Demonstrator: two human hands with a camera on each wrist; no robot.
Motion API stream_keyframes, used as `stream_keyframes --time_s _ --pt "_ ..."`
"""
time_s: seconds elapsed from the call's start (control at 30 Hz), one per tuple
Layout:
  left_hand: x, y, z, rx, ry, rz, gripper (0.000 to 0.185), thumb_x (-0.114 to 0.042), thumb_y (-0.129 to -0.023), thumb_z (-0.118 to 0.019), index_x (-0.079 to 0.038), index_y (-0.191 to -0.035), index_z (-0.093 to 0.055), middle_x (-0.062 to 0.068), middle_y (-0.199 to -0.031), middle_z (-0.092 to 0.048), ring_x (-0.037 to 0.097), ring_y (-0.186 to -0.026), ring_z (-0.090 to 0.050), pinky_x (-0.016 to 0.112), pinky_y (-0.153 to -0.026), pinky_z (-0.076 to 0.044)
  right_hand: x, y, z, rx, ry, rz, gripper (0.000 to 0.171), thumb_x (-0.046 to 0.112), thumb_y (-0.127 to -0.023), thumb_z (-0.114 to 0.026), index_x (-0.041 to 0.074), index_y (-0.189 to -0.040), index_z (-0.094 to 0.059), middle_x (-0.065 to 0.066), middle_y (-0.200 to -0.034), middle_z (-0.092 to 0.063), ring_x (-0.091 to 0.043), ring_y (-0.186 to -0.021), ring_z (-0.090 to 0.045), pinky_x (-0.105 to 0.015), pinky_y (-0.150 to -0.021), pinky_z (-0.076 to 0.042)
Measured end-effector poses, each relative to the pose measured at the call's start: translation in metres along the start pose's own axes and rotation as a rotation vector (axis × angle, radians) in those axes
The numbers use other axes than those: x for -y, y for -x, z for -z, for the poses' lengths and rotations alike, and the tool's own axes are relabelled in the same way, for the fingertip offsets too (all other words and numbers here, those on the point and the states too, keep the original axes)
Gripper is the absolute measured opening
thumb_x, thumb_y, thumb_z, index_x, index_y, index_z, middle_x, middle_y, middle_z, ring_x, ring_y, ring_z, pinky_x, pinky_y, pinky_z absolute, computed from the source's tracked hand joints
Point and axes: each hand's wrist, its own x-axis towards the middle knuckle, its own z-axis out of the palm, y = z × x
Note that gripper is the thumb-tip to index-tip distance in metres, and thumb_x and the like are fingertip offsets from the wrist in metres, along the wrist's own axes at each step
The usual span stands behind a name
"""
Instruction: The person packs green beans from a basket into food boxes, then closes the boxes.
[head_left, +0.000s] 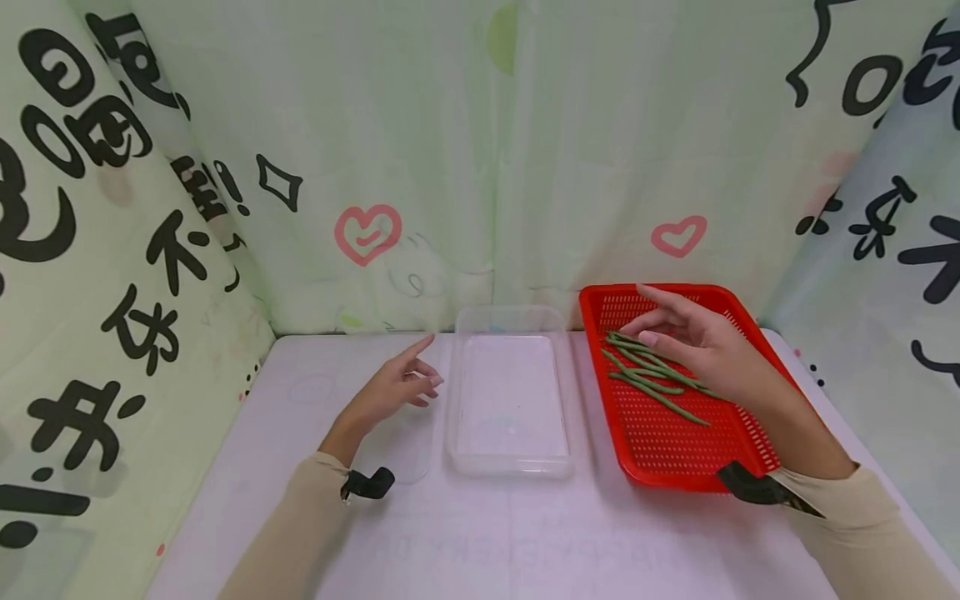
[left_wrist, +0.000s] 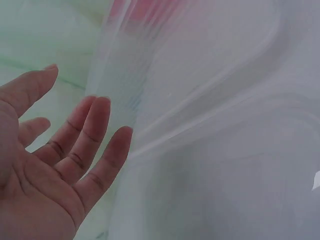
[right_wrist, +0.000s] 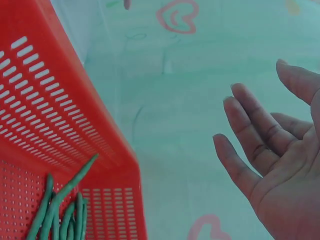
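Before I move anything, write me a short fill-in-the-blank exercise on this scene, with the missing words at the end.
1. The green beans lie in a basket whose colour is ____.
2. In the head view, the clear container stands ____ the left hand and the basket.
3. In the right wrist view, the fingers of the right hand are spread loosely and hold ____.

Missing words: red; between; nothing.
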Motion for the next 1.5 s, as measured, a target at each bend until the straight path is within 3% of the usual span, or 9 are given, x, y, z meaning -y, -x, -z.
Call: stream_keyframes --time_s 0.17,0.37,0.6,0.73,1.1,1.37,1.5 --pt "0.008 -0.009 -0.008 -0.023 0.085 0.04 0.074 -0.015 -0.098 -0.066 -0.023 -0.162 -0.028 0.019 -0.116 -0.06 0.046 -0.107 -0.065 0.042 -0.084 -0.061 -0.007 -0.001 0.01 0.028 -0.007 -0.029 0.06 0.007 -0.103 -0.057 0.021 -0.158 -0.037 -0.007 -0.119 -0.068 -0.011 -0.113 -0.064 -0.017 -0.089 -0.054" --pt "0.011 -0.016 -0.016 -0.036 0.124 0.056 0.072 -0.015 -0.099 -0.066 -0.022 -0.161 -0.03 0.027 -0.12 -0.055 0.045 -0.105 -0.065 0.045 -0.084 -0.061 -0.019 -0.004 0.019 0.052 -0.005 -0.111 0.054 0.013 -0.103 -0.058 0.02 -0.154 -0.042 -0.006 -0.121 -0.068 -0.012 -0.111 -0.064 -0.021 -0.086 -0.057" --pt "0.013 -0.022 -0.024 -0.035 0.159 0.078 0.068 -0.008 -0.098 -0.064 -0.025 -0.159 -0.037 0.011 -0.108 -0.055 0.025 -0.087 -0.065 0.04 -0.078 -0.062 -0.037 -0.008 0.03 0.082 0.013 -0.162 0.053 0.016 -0.102 -0.06 0.016 -0.153 -0.045 -0.003 -0.12 -0.069 -0.009 -0.11 -0.065 -0.021 -0.086 -0.056" --pt "0.01 -0.023 -0.026 -0.044 0.182 0.094 0.067 -0.004 -0.098 -0.063 -0.022 -0.158 -0.039 0.008 -0.105 -0.055 0.019 -0.083 -0.063 0.035 -0.073 -0.061 -0.045 -0.01 0.036 0.113 0.005 -0.178 0.055 0.015 -0.102 -0.061 0.012 -0.154 -0.043 -0.005 -0.121 -0.069 -0.009 -0.111 -0.064 -0.021 -0.086 -0.056" --pt "0.006 -0.025 -0.027 -0.085 0.23 0.169 0.063 0.0 -0.096 -0.065 -0.017 -0.154 -0.046 0.008 -0.104 -0.057 0.019 -0.086 -0.062 0.032 -0.072 -0.061 -0.07 -0.011 0.046 0.134 0.018 -0.193 0.053 0.012 -0.097 -0.068 0.008 -0.147 -0.051 -0.007 -0.126 -0.067 -0.012 -0.11 -0.064 -0.026 -0.082 -0.059" --pt "0.006 -0.026 -0.026 -0.076 0.284 0.174 0.065 0.004 -0.095 -0.063 -0.016 -0.154 -0.045 0.007 -0.104 -0.056 0.018 -0.088 -0.061 0.032 -0.07 -0.06 -0.085 -0.014 0.05 0.155 0.019 -0.247 0.056 0.018 -0.097 -0.069 0.01 -0.149 -0.049 -0.002 -0.127 -0.065 -0.011 -0.114 -0.062 -0.03 -0.08 -0.061" --pt "0.006 -0.025 -0.027 -0.076 0.296 0.174 0.065 0.004 -0.095 -0.063 -0.015 -0.154 -0.045 0.007 -0.105 -0.056 0.02 -0.092 -0.061 0.032 -0.07 -0.06 -0.093 -0.015 0.05 0.167 0.015 -0.277 0.058 0.018 -0.097 -0.07 0.008 -0.15 -0.047 -0.012 -0.133 -0.062 -0.018 -0.115 -0.062 -0.032 -0.08 -0.061"
